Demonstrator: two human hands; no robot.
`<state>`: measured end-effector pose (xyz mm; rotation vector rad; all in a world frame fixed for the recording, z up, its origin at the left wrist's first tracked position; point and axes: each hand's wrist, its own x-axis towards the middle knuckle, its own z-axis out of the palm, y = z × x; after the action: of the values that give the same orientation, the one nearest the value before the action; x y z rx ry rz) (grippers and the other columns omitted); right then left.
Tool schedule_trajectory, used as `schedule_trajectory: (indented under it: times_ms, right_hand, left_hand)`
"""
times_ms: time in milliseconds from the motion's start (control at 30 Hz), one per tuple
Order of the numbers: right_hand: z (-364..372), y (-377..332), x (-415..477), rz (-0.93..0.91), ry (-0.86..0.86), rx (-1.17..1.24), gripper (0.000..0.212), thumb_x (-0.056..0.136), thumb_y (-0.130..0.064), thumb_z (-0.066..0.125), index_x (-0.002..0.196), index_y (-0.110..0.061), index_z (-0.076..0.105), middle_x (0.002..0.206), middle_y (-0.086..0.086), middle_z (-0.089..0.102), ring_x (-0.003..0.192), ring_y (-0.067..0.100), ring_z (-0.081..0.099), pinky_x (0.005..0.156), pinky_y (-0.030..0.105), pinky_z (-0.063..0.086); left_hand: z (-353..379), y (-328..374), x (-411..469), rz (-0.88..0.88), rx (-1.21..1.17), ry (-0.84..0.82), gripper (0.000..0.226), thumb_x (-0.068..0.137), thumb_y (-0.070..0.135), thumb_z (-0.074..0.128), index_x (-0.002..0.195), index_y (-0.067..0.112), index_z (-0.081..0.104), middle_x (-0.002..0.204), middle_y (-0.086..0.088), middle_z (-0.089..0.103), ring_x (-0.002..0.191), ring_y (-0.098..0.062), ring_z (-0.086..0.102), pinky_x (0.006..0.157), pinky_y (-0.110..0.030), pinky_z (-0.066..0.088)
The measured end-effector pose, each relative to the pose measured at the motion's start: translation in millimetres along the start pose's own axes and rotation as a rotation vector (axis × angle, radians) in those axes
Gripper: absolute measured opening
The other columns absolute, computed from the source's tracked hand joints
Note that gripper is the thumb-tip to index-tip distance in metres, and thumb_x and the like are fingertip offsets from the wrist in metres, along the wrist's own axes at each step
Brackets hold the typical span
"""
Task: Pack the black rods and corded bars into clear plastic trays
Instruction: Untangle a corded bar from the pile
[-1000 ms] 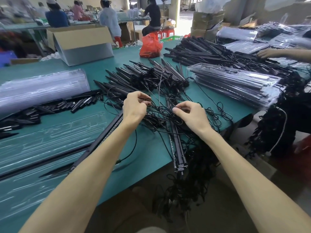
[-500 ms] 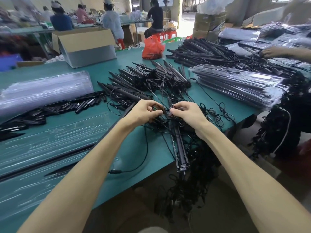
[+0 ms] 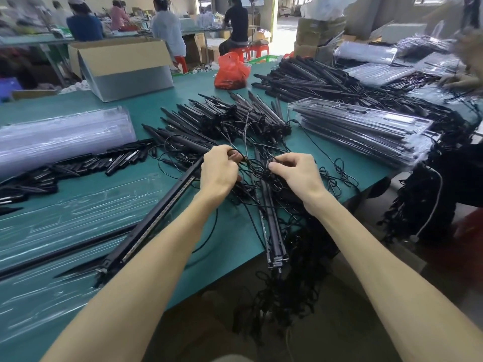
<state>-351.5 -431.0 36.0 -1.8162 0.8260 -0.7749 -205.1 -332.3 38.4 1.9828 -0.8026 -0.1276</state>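
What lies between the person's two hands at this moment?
In the head view, a tangle of thin black cords lies between the left hand and the right hand, over a black bar; both hands pinch the cords.

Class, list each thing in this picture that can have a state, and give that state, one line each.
left hand, pinching the cords.
right hand, pinching the same cords.
cords, tangled, some hanging over the table edge.
centre bar, lying flat, near end past the table edge.
cardboard box, flaps open.
filled trays, stacked, holding rods.
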Motion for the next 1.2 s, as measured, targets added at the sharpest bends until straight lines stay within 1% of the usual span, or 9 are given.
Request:
schedule_trajectory:
  times_ms: [100, 267, 367, 467, 567, 733, 900, 1067, 1200]
  right_hand:
    - [-0.6, -0.4, -0.7, -0.008, -0.032, 0.004, 0.008, 0.090, -0.023, 0.071, 0.094, -0.018, 0.076, 0.088, 0.002, 0.075, 0.090, 0.026, 0.070, 0.092, 0.042, 0.055]
    - [4.7, 1.9, 1.5, -0.044, 0.003, -0.057, 0.014, 0.093, -0.027, 0.066, 0.099, -0.016, 0.072, 0.093, 0.001, 0.071, 0.092, 0.020, 0.066, 0.076, 0.023, 0.048]
    - [7.4, 0.7, 1.5, -0.095, 0.036, -0.172, 0.016, 0.095, -0.029, 0.062, 0.098, -0.015, 0.069, 0.088, 0.000, 0.071, 0.083, 0.015, 0.065, 0.069, 0.020, 0.047]
    - [6.2, 1.6, 0.7, -0.120, 0.054, -0.213, 0.014, 0.096, -0.029, 0.060, 0.095, -0.017, 0.066, 0.082, -0.006, 0.071, 0.079, 0.005, 0.065, 0.069, 0.021, 0.049]
    - [4.3, 3.5, 1.2, -0.145, 0.048, -0.266, 0.012, 0.095, -0.029, 0.063, 0.091, -0.018, 0.065, 0.077, -0.013, 0.066, 0.071, -0.005, 0.056, 0.059, 0.004, 0.037]
    - [10.5, 2.9, 1.0, -0.139, 0.052, -0.295, 0.011, 0.093, -0.030, 0.066, 0.090, -0.020, 0.065, 0.080, -0.007, 0.065, 0.077, 0.010, 0.059, 0.069, 0.027, 0.040]
    - [7.5, 3.1, -2.0, -0.152, 0.034, -0.282, 0.012, 0.091, -0.032, 0.070, 0.087, -0.022, 0.065, 0.080, -0.012, 0.063, 0.076, 0.000, 0.056, 0.062, 0.013, 0.036]
    - [6.7, 1.6, -4.2, -0.172, 0.015, -0.265, 0.012, 0.093, -0.030, 0.069, 0.089, -0.018, 0.070, 0.084, -0.004, 0.068, 0.076, 0.010, 0.060, 0.068, 0.025, 0.040]
    - [8.9, 3.0, -5.1, -0.151, 0.021, -0.225, 0.009, 0.092, -0.031, 0.068, 0.088, -0.023, 0.070, 0.084, -0.007, 0.069, 0.080, 0.013, 0.063, 0.070, 0.026, 0.046]
  left_hand:
    - [-3.0, -0.9, 10.2, -0.056, 0.010, 0.042, 0.032, 0.096, 0.003, 0.051, 0.073, 0.023, 0.059, 0.086, -0.003, 0.070, 0.078, -0.027, 0.073, 0.078, -0.049, 0.061]
    - [-13.3, -6.3, 17.2, -0.094, -0.071, 0.110, 0.022, 0.100, 0.005, 0.047, 0.085, 0.012, 0.062, 0.084, -0.015, 0.070, 0.055, -0.019, 0.071, 0.056, -0.040, 0.062]
    - [-17.6, -6.2, 19.4, -0.209, -0.288, 0.104, 0.024, 0.101, 0.004, 0.042, 0.084, 0.007, 0.058, 0.081, -0.023, 0.070, 0.049, -0.024, 0.070, 0.043, -0.029, 0.054]
    - [-31.0, -5.3, 24.5, -0.396, -0.572, 0.161, 0.013, 0.104, 0.005, 0.041, 0.104, 0.002, 0.054, 0.098, -0.021, 0.065, 0.046, -0.021, 0.069, 0.037, -0.024, 0.050]
    - [-49.0, -11.2, 29.6, -0.452, -0.738, 0.252, 0.012, 0.103, 0.003, 0.041, 0.094, 0.003, 0.050, 0.096, -0.014, 0.059, 0.052, -0.020, 0.072, 0.040, -0.024, 0.052]
    - [-65.0, -22.8, 24.2, -0.385, -0.686, 0.182, 0.021, 0.104, 0.006, 0.044, 0.085, 0.008, 0.054, 0.084, -0.011, 0.063, 0.059, -0.016, 0.073, 0.047, -0.024, 0.055]
    - [-75.2, -25.6, 17.1, -0.326, -0.735, 0.192, 0.024, 0.106, 0.003, 0.043, 0.085, 0.007, 0.054, 0.088, -0.011, 0.065, 0.066, -0.017, 0.074, 0.063, -0.035, 0.063]
    - [-82.0, -19.7, 10.1, -0.421, -0.805, 0.010, 0.021, 0.105, 0.006, 0.042, 0.089, 0.003, 0.055, 0.085, -0.014, 0.068, 0.071, -0.023, 0.073, 0.065, -0.040, 0.064]
    - [-96.2, -27.7, 6.9, -0.402, -0.581, -0.078, 0.011, 0.092, 0.001, 0.049, 0.087, 0.003, 0.059, 0.088, -0.013, 0.064, 0.080, -0.023, 0.069, 0.077, -0.039, 0.063]
